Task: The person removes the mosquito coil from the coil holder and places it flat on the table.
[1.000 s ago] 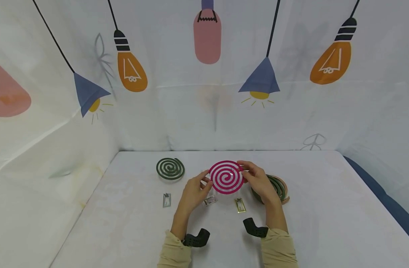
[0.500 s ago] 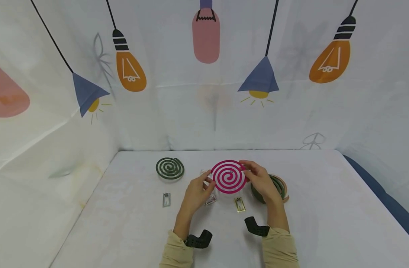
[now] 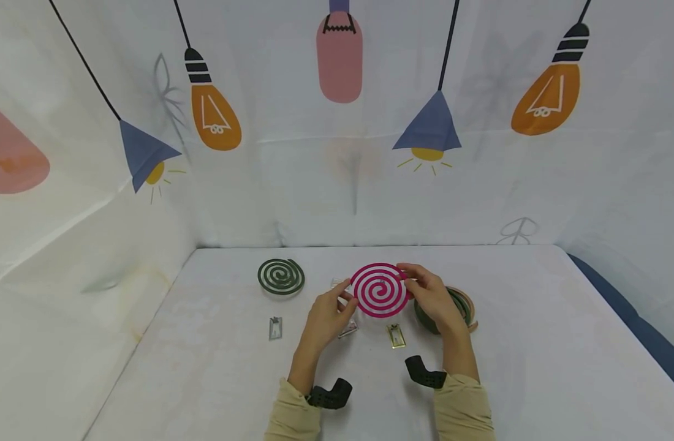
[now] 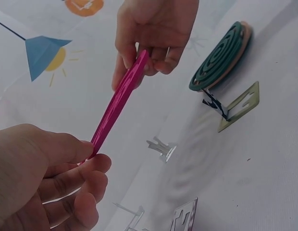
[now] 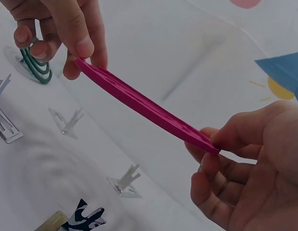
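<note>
A pink mosquito coil [image 3: 380, 290] is held up over the table, pinched at its left edge by my left hand [image 3: 329, 313] and at its right edge by my right hand [image 3: 433, 298]. Both wrist views show the pink coil edge-on, thumb and fingers of each hand on its rim. Below it on the table are small metal coil stands: a gold one [image 3: 395, 336], a silver one [image 3: 348, 329] partly behind my left hand, and another silver stand [image 3: 275, 328] farther left. In the right wrist view one more stand [image 5: 125, 185] has its prong bent up.
A single dark green coil [image 3: 280, 276] lies at the back left of the white table [image 3: 215, 367]. Right of my right hand, partly covered by it, is a stack of green coils [image 3: 459, 306] with a tan one underneath. A printed cloth [image 3: 293, 184] hangs behind the table.
Both hands have drifted slightly to the right with the pink coil between them. The stands and the other coils have stayed in place.
</note>
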A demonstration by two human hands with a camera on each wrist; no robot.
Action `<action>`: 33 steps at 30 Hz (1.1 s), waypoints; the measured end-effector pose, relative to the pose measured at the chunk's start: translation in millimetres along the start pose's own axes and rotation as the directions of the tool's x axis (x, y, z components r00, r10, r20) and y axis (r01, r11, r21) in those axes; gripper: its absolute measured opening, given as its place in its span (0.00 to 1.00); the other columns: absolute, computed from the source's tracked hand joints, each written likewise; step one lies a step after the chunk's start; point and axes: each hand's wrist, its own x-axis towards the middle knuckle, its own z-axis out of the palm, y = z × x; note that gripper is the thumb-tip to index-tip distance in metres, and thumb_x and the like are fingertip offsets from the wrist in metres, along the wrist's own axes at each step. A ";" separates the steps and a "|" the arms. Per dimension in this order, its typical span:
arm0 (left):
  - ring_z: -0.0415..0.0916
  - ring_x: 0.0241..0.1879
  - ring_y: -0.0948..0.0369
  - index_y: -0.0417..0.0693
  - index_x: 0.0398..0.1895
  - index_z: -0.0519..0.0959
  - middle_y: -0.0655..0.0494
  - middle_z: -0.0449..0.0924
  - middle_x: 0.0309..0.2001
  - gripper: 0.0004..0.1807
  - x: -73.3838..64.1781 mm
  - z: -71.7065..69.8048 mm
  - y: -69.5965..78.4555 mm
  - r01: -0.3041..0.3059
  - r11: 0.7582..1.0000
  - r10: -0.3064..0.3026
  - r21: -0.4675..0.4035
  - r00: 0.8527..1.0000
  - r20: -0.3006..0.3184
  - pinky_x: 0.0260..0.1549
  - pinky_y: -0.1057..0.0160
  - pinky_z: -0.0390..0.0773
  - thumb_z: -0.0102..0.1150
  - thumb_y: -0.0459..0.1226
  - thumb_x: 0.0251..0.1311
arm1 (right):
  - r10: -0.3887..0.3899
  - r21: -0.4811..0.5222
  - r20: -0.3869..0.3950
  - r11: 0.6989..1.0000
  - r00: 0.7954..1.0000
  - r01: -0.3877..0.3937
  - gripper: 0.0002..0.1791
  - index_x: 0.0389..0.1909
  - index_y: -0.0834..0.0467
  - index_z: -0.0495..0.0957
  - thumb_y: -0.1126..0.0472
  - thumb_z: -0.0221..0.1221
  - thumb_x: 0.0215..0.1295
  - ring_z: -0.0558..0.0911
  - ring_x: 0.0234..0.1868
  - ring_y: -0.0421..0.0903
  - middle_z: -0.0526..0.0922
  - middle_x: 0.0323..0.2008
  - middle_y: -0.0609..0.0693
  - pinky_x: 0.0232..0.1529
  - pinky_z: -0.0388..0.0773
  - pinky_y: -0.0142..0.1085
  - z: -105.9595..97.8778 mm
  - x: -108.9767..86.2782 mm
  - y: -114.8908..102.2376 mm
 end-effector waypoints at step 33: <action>0.74 0.27 0.67 0.47 0.64 0.70 0.55 0.83 0.40 0.26 0.7 17.0 10.3 0.042 0.998 -0.043 -0.052 0.999 -0.008 0.18 0.72 0.71 0.58 0.40 0.62 | -0.022 -0.043 -0.045 0.999 0.999 0.020 0.21 0.63 0.56 0.68 0.64 0.47 0.71 0.77 0.45 0.48 0.71 0.56 0.59 0.40 0.77 0.25 -15.0 -5.6 3.5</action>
